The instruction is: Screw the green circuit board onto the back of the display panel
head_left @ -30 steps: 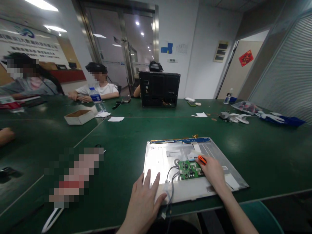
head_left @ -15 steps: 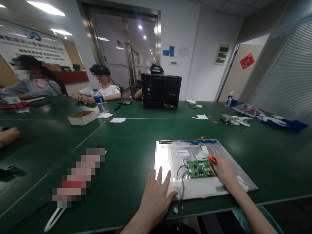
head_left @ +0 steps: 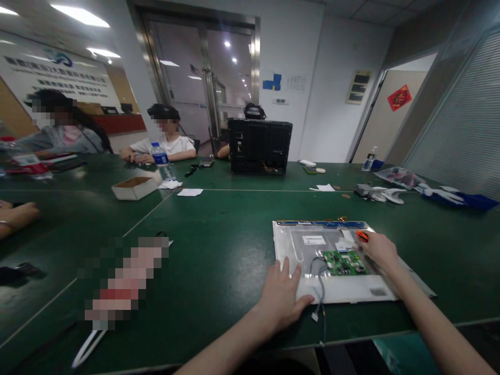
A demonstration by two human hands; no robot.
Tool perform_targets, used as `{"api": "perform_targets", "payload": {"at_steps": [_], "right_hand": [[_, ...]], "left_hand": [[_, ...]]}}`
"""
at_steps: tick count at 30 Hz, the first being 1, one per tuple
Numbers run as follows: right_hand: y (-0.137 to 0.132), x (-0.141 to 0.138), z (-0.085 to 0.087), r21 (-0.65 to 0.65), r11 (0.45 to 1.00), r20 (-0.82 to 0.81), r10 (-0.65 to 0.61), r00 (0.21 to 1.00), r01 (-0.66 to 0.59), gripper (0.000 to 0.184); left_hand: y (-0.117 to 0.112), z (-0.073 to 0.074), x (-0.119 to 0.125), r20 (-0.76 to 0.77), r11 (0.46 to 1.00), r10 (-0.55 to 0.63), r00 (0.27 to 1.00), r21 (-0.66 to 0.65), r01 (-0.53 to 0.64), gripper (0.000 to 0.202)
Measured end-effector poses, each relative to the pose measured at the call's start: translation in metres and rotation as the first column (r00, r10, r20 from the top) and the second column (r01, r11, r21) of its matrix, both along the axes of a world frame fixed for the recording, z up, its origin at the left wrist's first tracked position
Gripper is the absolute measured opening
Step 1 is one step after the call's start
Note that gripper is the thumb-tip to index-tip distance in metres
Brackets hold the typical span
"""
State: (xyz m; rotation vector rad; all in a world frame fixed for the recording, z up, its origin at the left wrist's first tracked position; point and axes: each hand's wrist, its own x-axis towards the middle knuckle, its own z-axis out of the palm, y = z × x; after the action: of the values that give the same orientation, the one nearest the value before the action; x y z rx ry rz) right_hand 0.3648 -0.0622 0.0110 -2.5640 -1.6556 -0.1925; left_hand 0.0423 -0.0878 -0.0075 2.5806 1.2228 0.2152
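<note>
A flat display panel (head_left: pixel 312 289) lies back side up on the green table, its metal back facing me. On it sit a green circuit board (head_left: pixel 346 263) with grey cables (head_left: pixel 322 291) trailing over the near edge, and a blue strip board (head_left: pixel 324 224) along the far edge. My left hand (head_left: pixel 283 291) rests spread on the panel's near left part, fingers apart. Closed around a small orange-and-black tool (head_left: pixel 362 236), my right hand (head_left: pixel 378 252) is over the right side, just beyond the circuit board. The tool's tip is too small to make out.
A black monitor housing (head_left: pixel 260 146) stands at the far side. An open white box (head_left: pixel 135 188) and a water bottle (head_left: pixel 162 161) are to the left. White gloves (head_left: pixel 385 194) and a blue tray (head_left: pixel 478 200) lie at the right. Co-workers sit across the table and at left.
The panel has slid to the right and slightly away from me, with both hands moving along with it. My right hand keeps hold of the orange tool.
</note>
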Motion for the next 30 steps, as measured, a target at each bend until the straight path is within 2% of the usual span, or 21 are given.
{"api": "perform_targets", "payload": {"at_steps": [5,9,12,16,23,26,30], "right_hand": [[0.009,-0.006,0.001,-0.027,0.987,-0.043,0.159,0.986,-0.160,0.031],[0.013,-0.018,-0.004,-0.065,0.945,-0.094,0.314,0.945,-0.321,0.024],[0.013,-0.019,-0.003,-0.072,0.921,-0.108,0.375,0.921,-0.383,0.022],[0.013,-0.013,-0.002,-0.067,0.921,-0.092,0.378,0.921,-0.384,0.024],[0.023,-0.005,-0.013,-0.045,0.950,-0.073,0.306,0.949,-0.310,0.022],[0.013,0.008,-0.011,-0.025,0.951,-0.099,0.306,0.947,-0.309,0.023],[-0.017,0.029,-0.010,-0.009,0.942,-0.170,0.328,0.929,-0.334,0.023]], "left_hand": [[0.008,-0.005,0.030,0.008,0.998,-0.051,0.999,0.038,0.051,0.074],[0.011,-0.009,0.053,0.026,0.995,-0.052,0.998,0.082,0.050,0.074],[0.012,-0.010,0.065,0.030,0.994,-0.065,0.997,0.089,0.062,0.074],[0.014,-0.011,0.077,0.041,0.993,-0.079,0.996,0.087,0.076,0.074],[0.019,-0.016,0.104,0.087,0.993,-0.089,0.992,0.084,0.081,0.073],[0.021,-0.017,0.114,0.092,0.993,-0.094,0.991,0.086,0.086,0.074],[0.025,-0.017,0.123,0.089,0.992,-0.103,0.991,0.087,0.095,0.074]]}}
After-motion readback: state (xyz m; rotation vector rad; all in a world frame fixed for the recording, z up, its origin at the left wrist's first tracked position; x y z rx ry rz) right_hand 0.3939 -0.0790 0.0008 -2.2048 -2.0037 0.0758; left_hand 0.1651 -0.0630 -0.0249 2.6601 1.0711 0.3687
